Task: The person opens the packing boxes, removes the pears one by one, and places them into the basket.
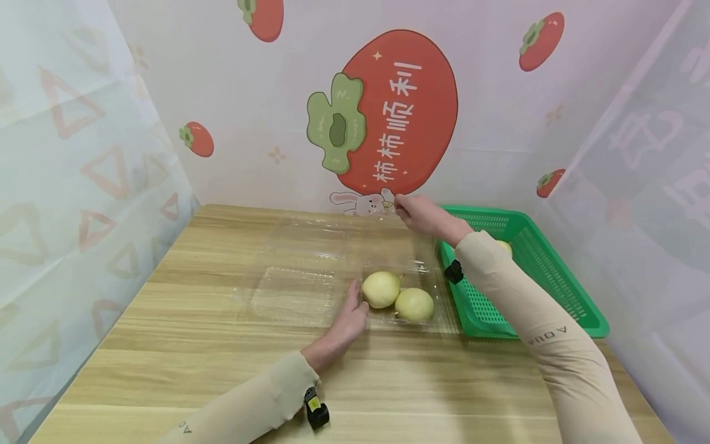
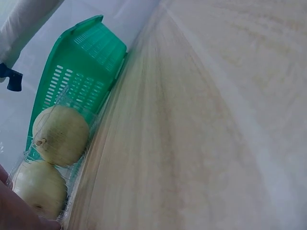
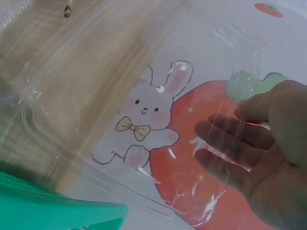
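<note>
Right hand (image 1: pixel 421 216) pinching lid (image 1: pixel 395 237) — wooden table (image 1: pixel 388 382), backdrop (image 1: pixel 233 80)

Two fruits (image 1: pixel 414 305), lower centre, are showing pale yellow-green. Basket (image 1: pixel 566 271), right, is showing bright green. Container (image 1: pixel 296 290), centre, is showing clear. Tabletop (image 1: pixel 388 394), lower half, is displaying light-brown wood grain. Backdrop (image 1: pixel 233 74), upper half, is displaying red persimmons (image 1: pixel 435 123) on white. Sleeves (image 1: pixel 560 351), bottom, are showing beige.

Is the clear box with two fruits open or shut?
Open: the right hand holds its lid raised, away from the fruits.
</note>
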